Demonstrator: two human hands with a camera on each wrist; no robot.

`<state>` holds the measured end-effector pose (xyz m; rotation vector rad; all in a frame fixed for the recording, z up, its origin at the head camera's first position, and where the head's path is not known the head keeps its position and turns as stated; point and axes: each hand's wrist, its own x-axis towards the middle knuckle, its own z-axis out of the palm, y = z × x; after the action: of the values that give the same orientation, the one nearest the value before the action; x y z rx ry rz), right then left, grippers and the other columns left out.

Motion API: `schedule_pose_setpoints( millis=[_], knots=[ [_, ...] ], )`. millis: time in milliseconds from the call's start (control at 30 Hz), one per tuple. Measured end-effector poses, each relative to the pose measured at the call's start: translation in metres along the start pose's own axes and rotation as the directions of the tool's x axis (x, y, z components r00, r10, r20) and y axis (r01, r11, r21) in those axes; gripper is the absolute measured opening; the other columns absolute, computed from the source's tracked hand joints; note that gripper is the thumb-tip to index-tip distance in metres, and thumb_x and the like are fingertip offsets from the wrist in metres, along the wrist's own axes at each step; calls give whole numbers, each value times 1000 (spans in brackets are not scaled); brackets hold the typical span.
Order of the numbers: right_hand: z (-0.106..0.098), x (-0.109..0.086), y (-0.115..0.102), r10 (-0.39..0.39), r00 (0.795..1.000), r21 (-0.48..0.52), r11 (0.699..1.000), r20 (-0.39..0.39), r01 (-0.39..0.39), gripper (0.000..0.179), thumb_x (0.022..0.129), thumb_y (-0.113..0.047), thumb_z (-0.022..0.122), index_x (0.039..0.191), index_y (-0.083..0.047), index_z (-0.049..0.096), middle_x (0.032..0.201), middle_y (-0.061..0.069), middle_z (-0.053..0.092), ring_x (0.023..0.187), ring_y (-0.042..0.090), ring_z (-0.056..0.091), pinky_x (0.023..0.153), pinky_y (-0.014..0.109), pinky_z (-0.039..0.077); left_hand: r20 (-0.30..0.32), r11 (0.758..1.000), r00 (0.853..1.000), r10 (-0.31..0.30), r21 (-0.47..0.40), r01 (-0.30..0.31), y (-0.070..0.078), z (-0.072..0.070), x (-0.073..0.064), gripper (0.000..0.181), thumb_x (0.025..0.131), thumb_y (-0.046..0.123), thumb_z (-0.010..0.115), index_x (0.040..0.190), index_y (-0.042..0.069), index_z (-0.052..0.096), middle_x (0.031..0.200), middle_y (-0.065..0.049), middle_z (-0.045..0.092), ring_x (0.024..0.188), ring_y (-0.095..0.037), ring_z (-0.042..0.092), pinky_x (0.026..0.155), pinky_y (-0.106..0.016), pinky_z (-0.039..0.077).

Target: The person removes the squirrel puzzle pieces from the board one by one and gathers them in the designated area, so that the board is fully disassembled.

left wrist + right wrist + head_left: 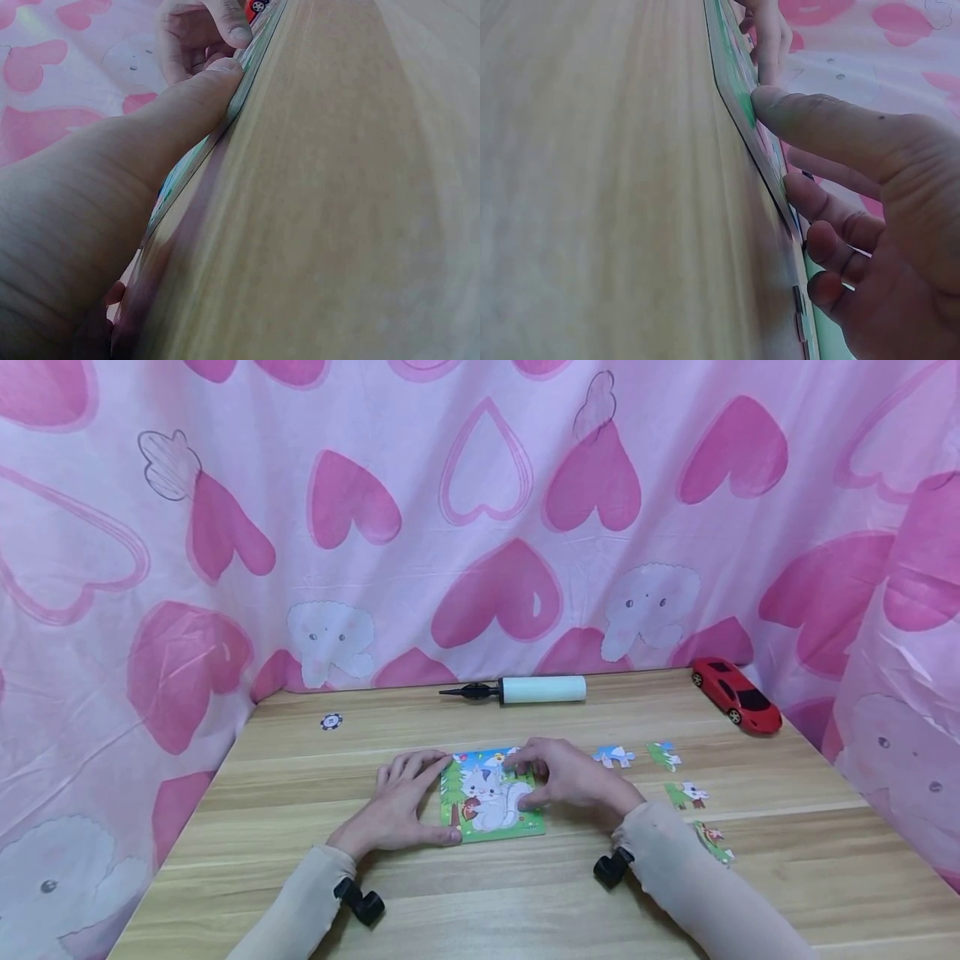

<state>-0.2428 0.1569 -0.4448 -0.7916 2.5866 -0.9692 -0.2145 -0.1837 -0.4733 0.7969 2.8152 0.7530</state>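
Observation:
A jigsaw puzzle (491,806) of a pale squirrel on green ground lies flat in its thin board on the table. At its left edge my left hand (401,806) rests with fingers spread, the thumb touching the lower left corner. Over the right side bends my right hand (566,774); its thumb (802,112) touches the picture's face, and its fingers curve loosely past the board's edge. No loose piece shows between them. To the right lie several loose jigsaw pieces (684,794), printed in green, blue and white.
A pale blue hand pump (542,689) with a black nozzle lies along the table's back edge. The red toy car (735,695) stands at the back right corner. One small round black-and-white chip (331,722) is at the back left. Behind the table (480,910) hangs a pink heart-patterned curtain (420,585).

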Motion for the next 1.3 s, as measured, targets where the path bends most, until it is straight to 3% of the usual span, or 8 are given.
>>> schedule_pose_setpoints(
  millis=[300, 633, 1000, 1300],
  knots=[
    [0, -3, -1, 7, 999, 68, 998, 31, -10, 48, 93, -24, 94, 138, -33, 80, 123, -7, 62, 107, 21, 55, 89, 38, 50, -6, 1000, 1000, 7, 0, -7, -1, 0, 1, 126, 78, 85, 83, 176, 22, 35, 177, 3, 31, 160, -31, 23, 120, -60, 24],
    [-2, -3, -3, 26, 999, 58, 998, 40, -28, 48, 93, -23, 94, 137, -33, 80, 120, -7, 64, 104, 22, 56, 87, 39, 50, -13, 1000, 1000, 11, 19, -11, -1, 1, 1, 127, 77, 86, 82, 176, 22, 35, 177, 4, 31, 159, -30, 24, 118, -59, 26],
    [-1, -3, -3, 59, 998, 113, 992, 36, -62, 47, 95, -20, 92, 137, -37, 80, 121, -5, 63, 107, 24, 56, 90, 43, 48, -16, 1000, 1000, 13, 11, -13, 0, 0, 1, 126, 77, 85, 82, 176, 22, 36, 177, 4, 32, 159, -30, 25, 117, -58, 26],
    [-1, -3, -3, 37, 999, 78, 996, 9, -37, 46, 95, -20, 92, 137, -34, 80, 119, -5, 63, 104, 23, 56, 87, 39, 50, -5, 1000, 1000, 4, -5, -4, 1, 0, 0, 127, 77, 85, 83, 176, 21, 36, 177, 3, 32, 161, -31, 23, 119, -60, 24]
  ],
)
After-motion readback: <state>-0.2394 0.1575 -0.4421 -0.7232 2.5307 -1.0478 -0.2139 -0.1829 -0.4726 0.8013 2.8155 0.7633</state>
